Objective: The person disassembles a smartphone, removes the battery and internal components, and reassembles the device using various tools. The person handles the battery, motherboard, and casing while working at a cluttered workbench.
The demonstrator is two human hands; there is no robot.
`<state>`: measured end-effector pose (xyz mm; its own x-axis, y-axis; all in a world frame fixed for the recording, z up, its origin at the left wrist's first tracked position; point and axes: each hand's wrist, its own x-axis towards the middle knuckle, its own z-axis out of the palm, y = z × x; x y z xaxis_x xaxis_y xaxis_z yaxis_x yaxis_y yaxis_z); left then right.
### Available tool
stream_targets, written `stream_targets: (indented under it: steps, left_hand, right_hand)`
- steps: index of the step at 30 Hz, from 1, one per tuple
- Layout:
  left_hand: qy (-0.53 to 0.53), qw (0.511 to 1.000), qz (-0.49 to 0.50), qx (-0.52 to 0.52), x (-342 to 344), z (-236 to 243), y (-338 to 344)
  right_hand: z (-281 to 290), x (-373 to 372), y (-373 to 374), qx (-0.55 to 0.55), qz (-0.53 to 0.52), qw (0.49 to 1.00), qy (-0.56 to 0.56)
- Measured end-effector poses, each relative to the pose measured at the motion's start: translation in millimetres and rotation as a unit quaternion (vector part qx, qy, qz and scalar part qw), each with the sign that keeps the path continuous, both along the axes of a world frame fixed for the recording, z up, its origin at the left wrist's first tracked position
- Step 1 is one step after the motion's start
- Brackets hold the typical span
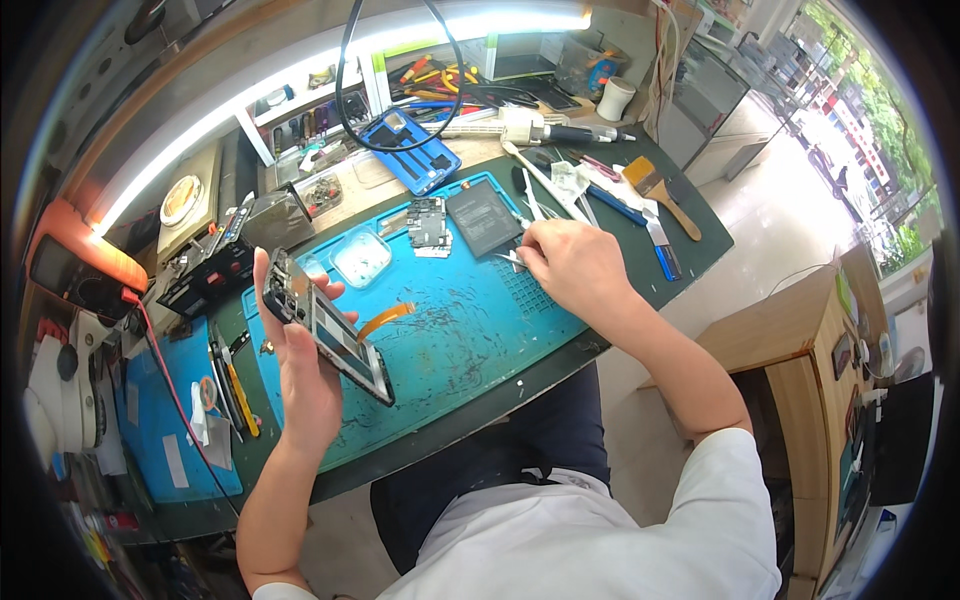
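Note:
My left hand (300, 370) holds a partly dismantled phone (335, 330) tilted on edge, with an orange flex cable (385, 318) sticking out to the right. My right hand (575, 265) is closed at the mat's upper right, fingers around something small, with thin metal (513, 258) showing beside them. Just left of it lie a dark battery (481, 215) and metal boards with small parts (428, 225). A small clear container (362, 255) sits on the blue mat (430, 380).
Brushes (680, 205), pens and tools lie at the right. A blue case (410, 150) and piled hand tools (430, 80) sit behind. An orange multimeter (80, 260), power supply (200, 270) and second mat (170, 400) are left. A wooden cabinet (780, 330) stands right.

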<state>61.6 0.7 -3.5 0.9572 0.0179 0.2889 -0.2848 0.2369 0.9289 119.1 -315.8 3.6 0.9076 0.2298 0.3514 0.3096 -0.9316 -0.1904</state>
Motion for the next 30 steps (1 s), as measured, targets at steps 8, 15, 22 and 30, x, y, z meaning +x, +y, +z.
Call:
stream_targets:
  steps: [8, 15, 22, 30]
  left_hand:
    - [-0.013, 1.000, -0.003, 0.021, 5.8, 8.4, 8.9]
    - [-0.048, 0.996, 0.069, 0.036, 9.1, 11.7, 12.4]
    - [-0.076, 0.983, 0.118, 0.122, 16.7, 20.8, 28.5]
    - [-0.017, 0.991, 0.100, 0.090, 14.1, 30.9, 36.2]
  right_hand:
    - [-5.5, 38.9, 4.1, -0.093, -0.004, 0.994, -0.061]
    - [14.7, 35.9, 10.1, -0.039, -0.037, 0.995, 0.086]
    - [37.4, 53.4, 27.1, -0.211, -0.038, 0.957, 0.193]
    - [23.0, 62.5, 25.5, -0.260, -0.029, 0.952, 0.162]
